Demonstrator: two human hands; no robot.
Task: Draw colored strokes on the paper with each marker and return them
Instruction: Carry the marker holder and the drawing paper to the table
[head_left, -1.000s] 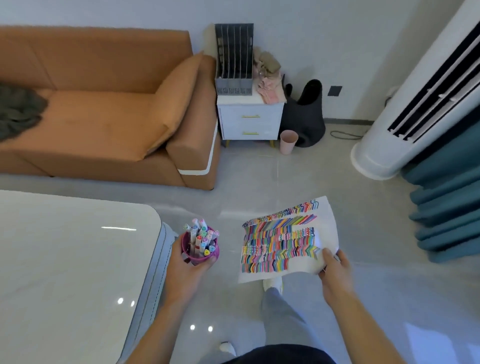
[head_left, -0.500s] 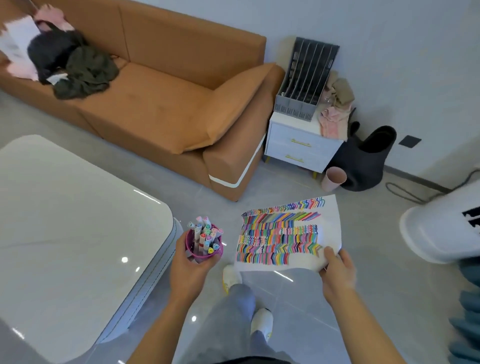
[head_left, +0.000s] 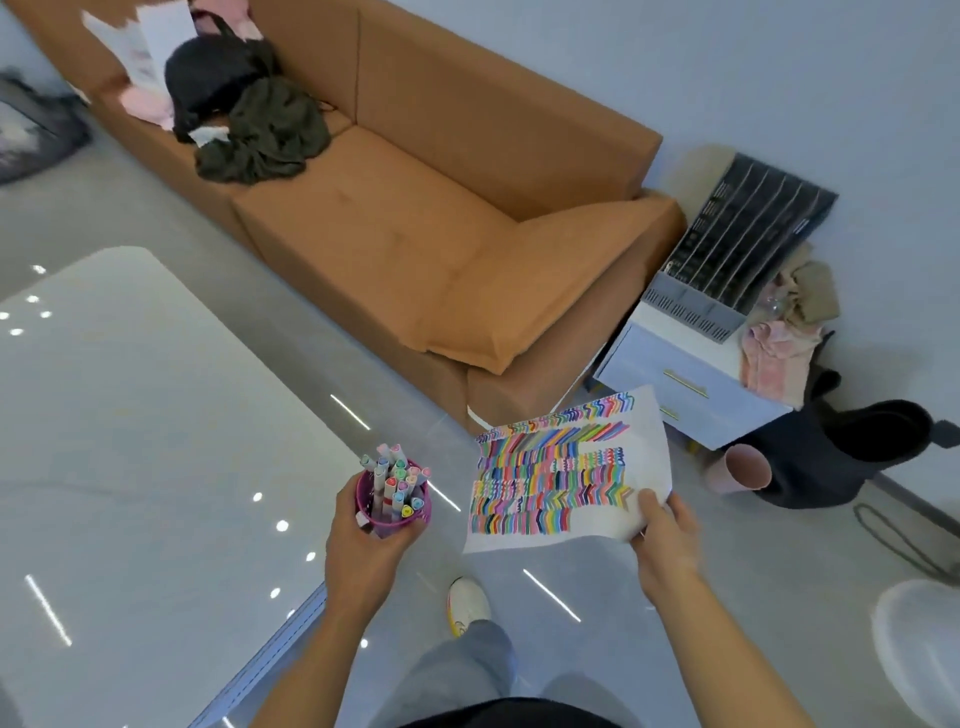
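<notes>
Here the left hand (head_left: 363, 543) curls round the cup (head_left: 393, 512), seemingly just off the edge of the table (head_left: 130, 441). The right hand (head_left: 667, 551) pinches a corner of the paper (head_left: 571, 467) over open floor (head_left: 597, 665).

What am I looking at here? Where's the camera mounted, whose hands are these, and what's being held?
There is no machine here: a person works with bare hands. The only camera is a wide-angle one worn on the person's head, looking forward and down, which is why the room looks bent and tilted.

The left hand grips a purple cup full of markers. The right hand pinches a sheet of paper by its near corner. The sheet is already covered in rows of colored strokes.

Both things are held in the air, and neither rests on the glossy white table at the left. Behind it is an orange sofa with clothes piled on it. The person's leg and shoe show below.
</notes>
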